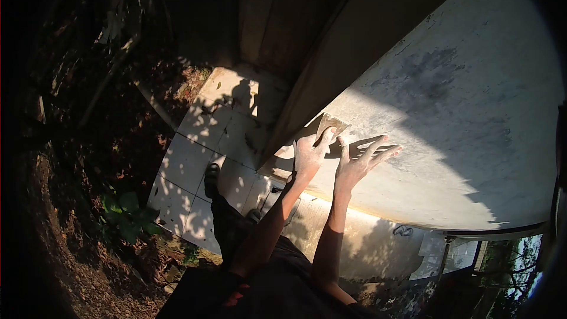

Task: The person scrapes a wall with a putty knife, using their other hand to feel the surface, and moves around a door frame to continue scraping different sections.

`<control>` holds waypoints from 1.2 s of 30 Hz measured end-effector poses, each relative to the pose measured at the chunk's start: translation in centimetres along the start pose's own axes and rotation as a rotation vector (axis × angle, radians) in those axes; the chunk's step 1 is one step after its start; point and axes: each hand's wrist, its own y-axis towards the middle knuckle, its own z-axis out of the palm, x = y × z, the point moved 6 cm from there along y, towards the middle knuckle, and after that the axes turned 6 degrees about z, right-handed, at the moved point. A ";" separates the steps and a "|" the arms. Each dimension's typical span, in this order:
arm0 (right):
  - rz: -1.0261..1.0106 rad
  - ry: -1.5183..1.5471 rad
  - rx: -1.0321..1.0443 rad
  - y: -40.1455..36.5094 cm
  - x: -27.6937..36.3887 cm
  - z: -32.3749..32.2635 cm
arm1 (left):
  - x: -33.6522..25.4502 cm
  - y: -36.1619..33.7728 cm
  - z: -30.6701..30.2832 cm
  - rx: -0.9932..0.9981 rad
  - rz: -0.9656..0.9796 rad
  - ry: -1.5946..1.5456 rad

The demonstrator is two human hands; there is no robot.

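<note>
A pale plastered wall [472, 112] fills the right of the view, lit by sun in its lower part and shaded above, with a dark blotchy patch high on it. Left of it run brown wooden planks [277, 18], all in shade. Below these lies a floor of pale square tiles [189, 159], dappled with light and leaf shadows. Dark ground strewn with dry leaves [77, 248] borders the tiles on the left, and a small green plant [127, 212] grows in it near the tile edge. The person's dark-trousered leg ends in a dark shoe [211, 178] that stands on the tiles.

Both bare forearms reach up from the bottom of the view to the wall. The right hand [357, 164] is laid flat on the plaster, fingers straight and spread wide, holding nothing. The left hand [308, 156] sits just beside it, the two hands close but apart.

The left fingers stretch over the lower edge of a small tan sheet [332, 124], likely sandpaper, and pin it against the wall. The sheet lies at the fingertips, beyond the palm, with its far corner sticking out past them. It rests on the sunlit plaster just below the shade line, near the wall's edge by the planks. The hands' shadows fall on the wall between the two hands.
</note>
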 end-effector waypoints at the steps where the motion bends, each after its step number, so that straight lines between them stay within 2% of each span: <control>1: 0.013 0.020 0.013 -0.2 0.0 -0.1 | -2.4 0.5 0.6 -0.027 0.057 -0.046; 2: 0.018 0.016 0.017 -0.5 -0.1 -0.1 | -3.7 1.4 1.2 0.003 0.092 -0.009; 3: 0.024 0.010 0.018 -0.5 -0.2 0.0 | -6.7 1.8 1.5 -0.007 0.118 -0.137; 5: 0.019 0.007 0.014 -0.2 -0.2 -0.3 | -3.8 1.7 1.4 0.019 0.076 -0.037; 8: 0.018 0.015 -0.022 -0.2 0.2 -0.6 | 2.6 -1.1 -1.3 -0.067 -0.026 0.055; 11: 0.078 0.053 -0.038 -0.5 -0.7 -0.7 | 3.0 -0.9 -2.1 -0.021 -0.080 0.196; 15: 0.095 0.082 -0.036 -0.8 -1.0 -0.6 | -3.5 1.7 1.0 -0.044 0.103 -0.084; 17: 0.083 0.050 -0.041 -0.6 -0.9 -0.7 | -3.5 1.9 1.2 -0.032 0.129 -0.114; 20: 0.064 0.059 -0.054 -0.6 -1.0 -0.8 | 2.2 -0.3 -1.7 -0.113 -0.032 0.075; 21: 0.068 0.060 -0.056 -0.6 -1.0 -0.8 | 2.0 -1.1 -2.3 -0.162 -0.055 -0.022; 23: 0.095 0.065 -0.037 -0.6 -1.0 -0.9 | 3.1 -0.8 -2.4 -0.123 -0.067 0.030; 25: 0.097 0.076 -0.039 -0.6 -1.1 -0.7 | -0.5 0.2 -1.7 -0.076 -0.009 0.076; 26: 0.092 0.091 -0.041 -0.7 -1.2 -0.7 | -1.2 1.0 -0.9 -0.092 0.100 0.150; 27: 0.092 0.090 -0.040 -0.7 -1.1 -0.8 | -3.4 1.2 -0.7 -0.079 0.077 0.022; 29: 0.100 0.107 -0.034 -0.6 -1.0 -0.9 | -0.1 1.0 -0.7 -0.038 -0.017 0.087; 31: 0.109 0.108 -0.040 -0.6 -0.9 -0.9 | 2.5 -0.4 -1.9 -0.139 -0.040 -0.023; 32: 0.118 0.098 -0.032 -0.7 -1.0 -0.9 | 4.5 -1.0 -2.3 -0.155 -0.049 0.083; 35: 0.135 0.152 -0.020 -0.6 -1.4 -0.8 | 1.8 -0.2 -1.9 -0.093 -0.105 -0.024; 36: 0.139 0.150 -0.021 -0.6 -1.4 -0.7 | -0.4 0.5 -1.6 -0.079 -0.016 0.071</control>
